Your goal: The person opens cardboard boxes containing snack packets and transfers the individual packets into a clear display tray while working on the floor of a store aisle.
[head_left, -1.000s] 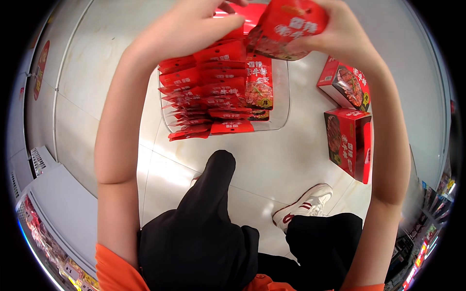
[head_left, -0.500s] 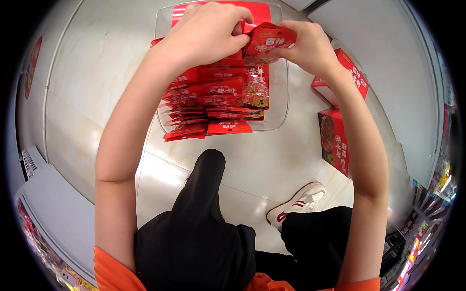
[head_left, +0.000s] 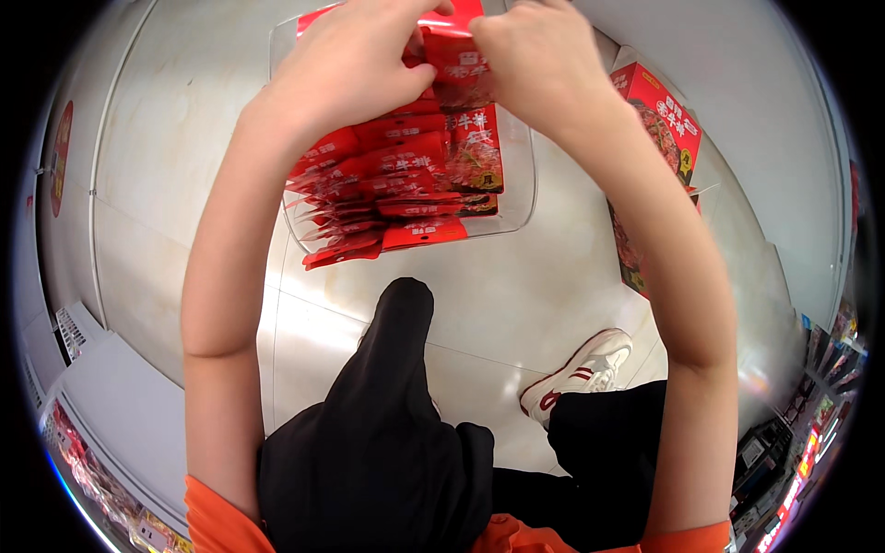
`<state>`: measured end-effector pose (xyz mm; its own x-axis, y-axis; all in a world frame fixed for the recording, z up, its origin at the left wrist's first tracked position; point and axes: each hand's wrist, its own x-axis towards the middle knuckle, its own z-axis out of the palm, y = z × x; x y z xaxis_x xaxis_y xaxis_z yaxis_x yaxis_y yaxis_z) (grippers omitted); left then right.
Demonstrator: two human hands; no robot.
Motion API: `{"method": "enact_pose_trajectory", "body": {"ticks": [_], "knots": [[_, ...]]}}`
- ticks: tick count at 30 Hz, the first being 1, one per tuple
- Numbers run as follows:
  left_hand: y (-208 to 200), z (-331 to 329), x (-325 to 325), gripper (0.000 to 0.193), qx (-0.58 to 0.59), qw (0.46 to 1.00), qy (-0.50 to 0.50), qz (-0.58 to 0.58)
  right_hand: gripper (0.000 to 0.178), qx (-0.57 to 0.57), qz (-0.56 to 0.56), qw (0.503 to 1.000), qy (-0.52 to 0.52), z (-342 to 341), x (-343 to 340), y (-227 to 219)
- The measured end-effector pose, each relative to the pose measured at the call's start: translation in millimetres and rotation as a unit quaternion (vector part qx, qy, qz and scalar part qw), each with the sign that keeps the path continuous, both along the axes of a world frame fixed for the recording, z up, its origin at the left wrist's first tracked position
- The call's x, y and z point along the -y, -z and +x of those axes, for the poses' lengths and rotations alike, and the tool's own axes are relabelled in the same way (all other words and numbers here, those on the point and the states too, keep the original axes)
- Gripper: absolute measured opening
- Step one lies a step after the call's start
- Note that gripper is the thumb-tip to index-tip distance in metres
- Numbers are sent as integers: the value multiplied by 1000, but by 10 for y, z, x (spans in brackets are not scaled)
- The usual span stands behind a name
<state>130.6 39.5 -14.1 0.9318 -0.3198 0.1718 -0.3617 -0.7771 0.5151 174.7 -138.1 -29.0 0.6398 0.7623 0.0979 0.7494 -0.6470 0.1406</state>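
A clear plastic bin (head_left: 527,205) on the floor is filled with rows of glossy red snack packets (head_left: 396,175), many standing on edge. At its far end a single red packet (head_left: 458,69) is raised between my hands. My left hand (head_left: 355,69) is curled at that packet's left side, with thumb and forefinger around the edges there. On the opposite side, my right hand (head_left: 544,64) is closed on the packet's right edge. Some of the right fingertips are hidden or blurred at the top of the picture.
Right of the bin stand two red cartons, one (head_left: 659,120) upright by the pale cabinet side (head_left: 737,111) and one (head_left: 627,244) partly behind my right forearm. My knee (head_left: 406,304) and white shoe (head_left: 581,369) are near the bin. Shelves with packaged goods (head_left: 101,470) line the lower left.
Both hands have shifted up and to the left in the picture, with the packet between them. The right hand has turned and its fingers have moved toward the packet's top. The view has shifted slightly.
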Motion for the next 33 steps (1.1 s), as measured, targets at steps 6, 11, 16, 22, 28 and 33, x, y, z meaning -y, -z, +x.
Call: {"method": "enact_pose_trajectory", "body": {"ticks": [6,11,16,22,28,33], "knots": [[19,-47,101,24,-16,985,-40,170,16,-49,-38,998,34,46,-53,214],[194,33,45,20,90,960,-20,265,47,-130,217,954,160,-186,215,42],[226,32,180,40,120,964,-26,236,22,-92,427,857,273,-760,866,31],[201,59,175,45,110,971,-18,211,17,-65,372,715,588,-1956,1984,207],[195,24,253,39,144,970,-17,195,39,205,278,760,551,-1990,2344,382],[-31,-130,336,33,192,971,-4,143,30,114,371,656,647,-1645,2473,296]]}}
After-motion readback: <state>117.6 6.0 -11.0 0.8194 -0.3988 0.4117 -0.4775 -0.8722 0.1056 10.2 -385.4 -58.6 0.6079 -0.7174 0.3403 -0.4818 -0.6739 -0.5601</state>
